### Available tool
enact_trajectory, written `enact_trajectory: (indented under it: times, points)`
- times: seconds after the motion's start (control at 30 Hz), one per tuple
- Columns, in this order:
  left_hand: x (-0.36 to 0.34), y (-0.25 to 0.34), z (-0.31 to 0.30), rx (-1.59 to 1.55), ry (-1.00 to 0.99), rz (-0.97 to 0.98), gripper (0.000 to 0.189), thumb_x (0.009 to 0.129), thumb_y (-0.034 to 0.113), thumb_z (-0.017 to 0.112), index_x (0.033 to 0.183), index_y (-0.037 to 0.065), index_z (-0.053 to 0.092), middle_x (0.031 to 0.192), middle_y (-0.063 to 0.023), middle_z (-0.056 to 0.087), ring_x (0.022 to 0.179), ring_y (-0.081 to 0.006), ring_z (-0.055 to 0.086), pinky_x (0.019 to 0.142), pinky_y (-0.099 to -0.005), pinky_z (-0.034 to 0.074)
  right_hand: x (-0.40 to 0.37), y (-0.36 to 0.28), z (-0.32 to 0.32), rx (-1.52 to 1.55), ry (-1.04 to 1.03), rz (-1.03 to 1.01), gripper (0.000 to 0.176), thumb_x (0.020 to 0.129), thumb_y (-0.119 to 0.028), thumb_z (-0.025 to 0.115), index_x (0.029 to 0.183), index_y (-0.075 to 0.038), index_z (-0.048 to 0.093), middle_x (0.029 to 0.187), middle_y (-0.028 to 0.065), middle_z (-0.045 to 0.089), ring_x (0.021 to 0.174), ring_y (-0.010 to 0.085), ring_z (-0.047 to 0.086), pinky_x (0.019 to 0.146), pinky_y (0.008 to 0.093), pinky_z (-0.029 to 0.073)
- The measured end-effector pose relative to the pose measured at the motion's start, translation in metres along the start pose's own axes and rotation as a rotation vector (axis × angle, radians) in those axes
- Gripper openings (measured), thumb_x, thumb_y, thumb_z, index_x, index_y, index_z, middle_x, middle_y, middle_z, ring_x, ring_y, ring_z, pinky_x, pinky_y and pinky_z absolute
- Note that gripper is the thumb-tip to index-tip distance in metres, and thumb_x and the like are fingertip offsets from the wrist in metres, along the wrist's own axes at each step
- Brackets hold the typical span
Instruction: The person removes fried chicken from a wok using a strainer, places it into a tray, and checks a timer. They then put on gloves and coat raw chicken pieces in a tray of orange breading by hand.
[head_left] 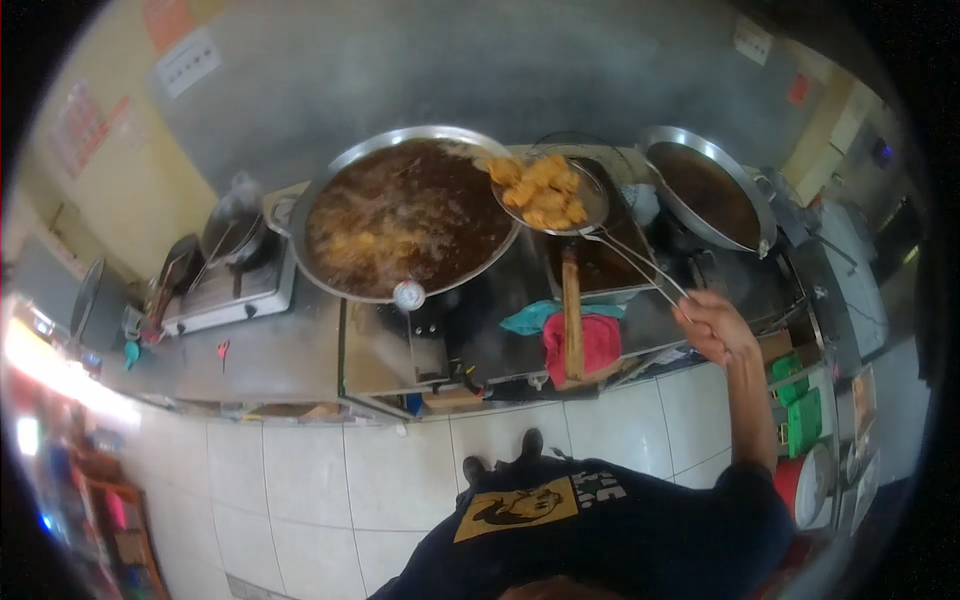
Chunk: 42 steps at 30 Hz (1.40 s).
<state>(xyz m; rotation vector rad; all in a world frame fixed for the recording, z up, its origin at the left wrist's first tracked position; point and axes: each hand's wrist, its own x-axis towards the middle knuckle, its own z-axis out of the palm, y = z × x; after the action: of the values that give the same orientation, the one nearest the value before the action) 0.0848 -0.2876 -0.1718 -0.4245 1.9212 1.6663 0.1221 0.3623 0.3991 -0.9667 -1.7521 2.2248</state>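
My right hand [716, 326] is closed round the wire handle of a skimmer [597, 208]. Golden fried pieces [543, 190] are heaped in the skimmer's round basket. The basket is over a rectangular tray [598, 262] of dark liquid, close to the right rim of a large wok [335, 285]. Bubbling dark oil [420, 190] fills that wok, with paler pieces frying at its lower left. A round dial thermometer [408, 294] sits at the wok's front rim. My left hand is out of view.
A second wok [745, 232] of dark liquid stands at the right. On the left, a pot [236, 232] rests on a portable stove [240, 298]. A wooden handle [571, 320] crosses a red cloth [608, 345] at the counter edge. Red scissors [223, 350] lie on the left counter.
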Motion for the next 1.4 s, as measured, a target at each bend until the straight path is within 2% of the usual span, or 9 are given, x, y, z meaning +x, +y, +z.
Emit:
enact_trajectory:
  times: [0.3,0.4,0.47,0.6,0.7,1.03,1.2,1.33,1.4]
  points:
    - [0.099,0.038,0.002,1.55,-0.537,0.608,0.028,0.085,0.022,0.061,0.106,0.004,0.06,0.085,-0.0147,0.065,0.077,-0.0291,0.07,0.062,-0.0386,0.054,-0.035,0.029,-0.074,0.039,0.225,0.149,0.021,0.1,-0.022,0.054,0.088,-0.004,0.055,0.055,-0.0043,0.04,0.034,0.0032,0.032,0.026,0.022,0.021]
    - [0.098,0.035,0.01,0.602,-0.262,0.899,0.028,0.086,0.022,0.063,0.107,0.004,0.06,0.085,-0.0137,0.064,0.074,-0.0288,0.071,0.057,-0.0351,0.051,0.027,0.044,-0.113,0.05,0.203,0.112,0.021,0.1,-0.021,0.055,0.087,-0.004,0.054,0.056,-0.0049,0.041,0.037,0.0027,0.034,0.028,0.021,0.019]
    - [0.089,0.061,0.026,0.261,-0.222,0.041,0.026,0.089,0.02,0.061,0.107,0.002,0.059,0.088,-0.0132,0.064,0.071,-0.029,0.07,0.052,-0.0296,0.048,0.075,0.033,-0.119,0.04,0.195,0.061,0.019,0.099,-0.019,0.056,0.086,-0.004,0.053,0.056,-0.0055,0.042,0.038,0.0022,0.034,0.029,0.0197,0.021]
    - [0.082,0.044,0.03,0.311,-0.278,0.608,0.026,0.095,0.02,0.055,0.108,-0.001,0.056,0.093,-0.0156,0.065,0.07,-0.0292,0.071,0.045,-0.0245,0.043,0.201,0.026,-0.187,0.131,0.098,0.115,0.016,0.097,-0.018,0.056,0.091,-0.004,0.052,0.056,-0.0071,0.039,0.039,0.0024,0.035,0.031,0.0182,0.028]
    - [0.056,0.024,0.038,-0.064,-0.056,0.042,0.03,0.097,0.023,0.055,0.109,-0.004,0.055,0.099,-0.0194,0.065,0.072,-0.0294,0.071,0.047,-0.0277,0.048,0.204,0.008,-0.184,0.095,0.13,0.242,0.018,0.099,-0.019,0.054,0.093,-0.002,0.052,0.058,-0.0058,0.041,0.042,0.0037,0.038,0.032,0.018,0.029]
    - [0.028,0.002,0.04,0.217,-0.234,0.114,0.036,0.096,0.03,0.055,0.115,0.0,0.057,0.1,-0.0179,0.066,0.08,-0.0338,0.071,0.047,-0.0297,0.05,0.055,0.113,-0.119,-0.853,0.399,0.199,0.014,0.093,-0.009,0.05,0.09,0.001,0.058,0.065,0.0086,0.057,0.041,0.0201,0.05,0.031,0.0331,0.037]
    - [0.077,0.019,0.018,-0.084,-0.351,0.216,0.039,0.096,0.033,0.055,0.118,0.002,0.058,0.098,-0.0177,0.066,0.083,-0.0376,0.071,0.045,-0.0313,0.051,0.069,0.212,-0.157,-1.675,0.551,-0.12,0.02,0.088,-0.004,0.052,0.104,0.006,0.059,0.086,0.0276,0.066,0.086,0.0455,0.066,0.077,0.0485,0.055]
    - [0.147,0.048,0.005,-0.554,-0.272,0.303,0.042,0.098,0.04,0.047,0.102,0.002,0.064,0.077,-0.0183,0.066,0.057,-0.0308,0.065,0.041,-0.0386,0.048,0.052,0.164,-0.115,-1.66,0.566,-0.2,0.018,0.089,-0.003,0.053,0.103,0.007,0.058,0.085,0.0282,0.065,0.083,0.0444,0.066,0.078,0.049,0.055]
    - [0.158,0.151,0.009,0.846,-0.035,0.165,0.041,0.098,0.035,0.046,0.081,0.0,0.061,0.077,-0.0221,0.066,0.077,-0.0342,0.065,0.063,-0.0452,0.049,0.039,0.124,-0.088,-1.791,0.575,-0.475,0.015,0.091,-0.003,0.049,0.099,0.008,0.057,0.079,0.0257,0.065,0.071,0.0394,0.068,0.065,0.048,0.056]
